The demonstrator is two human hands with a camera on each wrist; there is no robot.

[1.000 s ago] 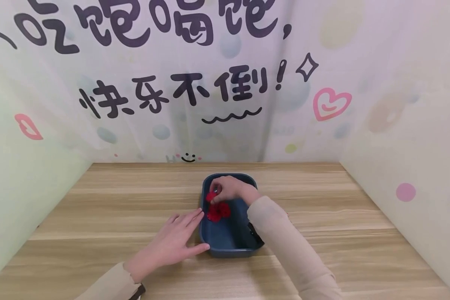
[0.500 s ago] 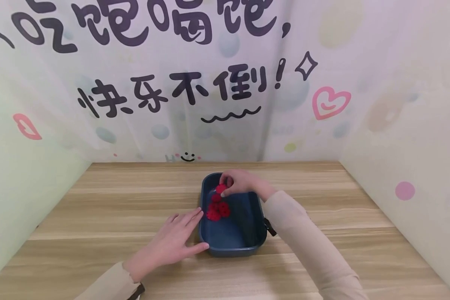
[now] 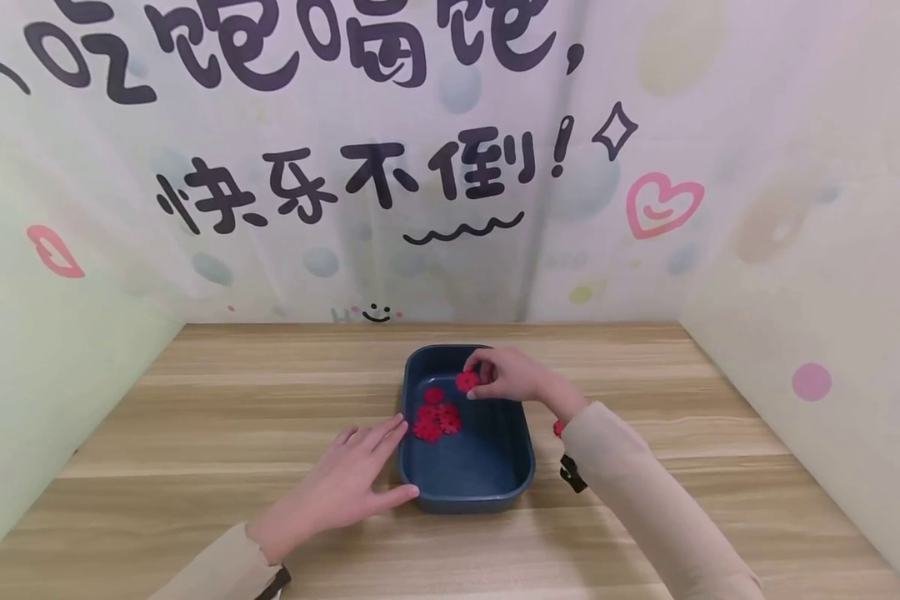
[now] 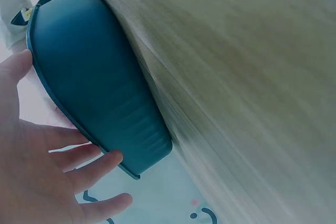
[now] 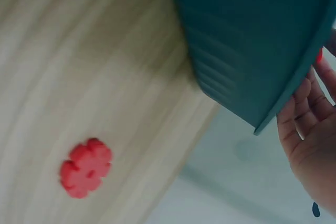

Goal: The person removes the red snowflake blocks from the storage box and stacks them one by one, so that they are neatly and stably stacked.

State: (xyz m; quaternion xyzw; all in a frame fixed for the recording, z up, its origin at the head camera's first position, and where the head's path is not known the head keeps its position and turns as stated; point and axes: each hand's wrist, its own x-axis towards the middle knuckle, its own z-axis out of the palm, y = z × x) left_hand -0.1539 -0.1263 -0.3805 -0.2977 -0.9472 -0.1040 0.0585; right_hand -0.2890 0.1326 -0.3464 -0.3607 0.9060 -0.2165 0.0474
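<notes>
A dark blue rectangular bin (image 3: 465, 503) with rounded corners stands on the table. My right hand (image 3: 512, 374) is over its far right part and pinches a red flower-shaped plastic piece (image 3: 467, 382) between thumb and fingers. Several more such red pieces (image 3: 437, 421) lie in a cluster on the bin's floor, toward its left side. My left hand (image 3: 348, 479) rests against the bin's left rim, fingers spread and straight; in the left wrist view its thumb and fingertips touch the rim. In the right wrist view the held piece is mostly hidden behind the bin's wall.
One red flower-shaped piece (image 5: 86, 168) lies on the wood-grain table (image 3: 645, 375) right of the bin, partly covered by my right sleeve in the head view. A printed white cloth (image 3: 450, 275) hangs behind the table, and pale walls stand on both sides.
My right hand has moved right across the bin with a red piece, away from the cluster. A piece on the table at right has come into view. My left hand stays put.
</notes>
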